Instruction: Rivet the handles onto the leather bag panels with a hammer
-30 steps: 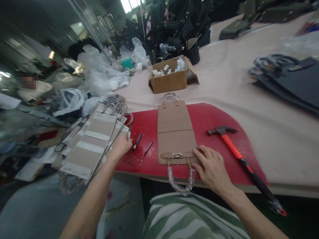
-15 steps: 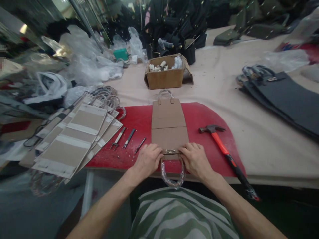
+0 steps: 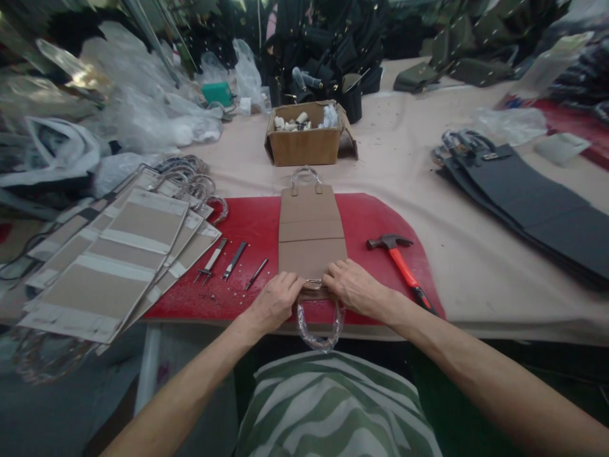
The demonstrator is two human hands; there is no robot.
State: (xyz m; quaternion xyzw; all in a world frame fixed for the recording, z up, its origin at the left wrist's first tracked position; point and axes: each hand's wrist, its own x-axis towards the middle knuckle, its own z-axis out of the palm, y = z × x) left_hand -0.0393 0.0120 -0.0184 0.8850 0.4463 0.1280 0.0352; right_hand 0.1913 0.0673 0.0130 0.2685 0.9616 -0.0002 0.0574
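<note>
My left hand [image 3: 278, 299] and right hand [image 3: 351, 285] pinch the near end of the tan bag panel [image 3: 311, 222] on the red mat [image 3: 380, 222]. I see 3 slim tools [image 3: 234, 261] to its left, 1 hammer [image 3: 402, 263] to its right, and white pieces [image 3: 299, 120] inside the open carton [image 3: 304, 146] beyond. I can read no labels.

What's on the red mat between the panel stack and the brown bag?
Head view: a pronged tool, a flat tool and a thin rod on the mat, plus small scattered bits. The left hand is at the near end of the bag.
</note>
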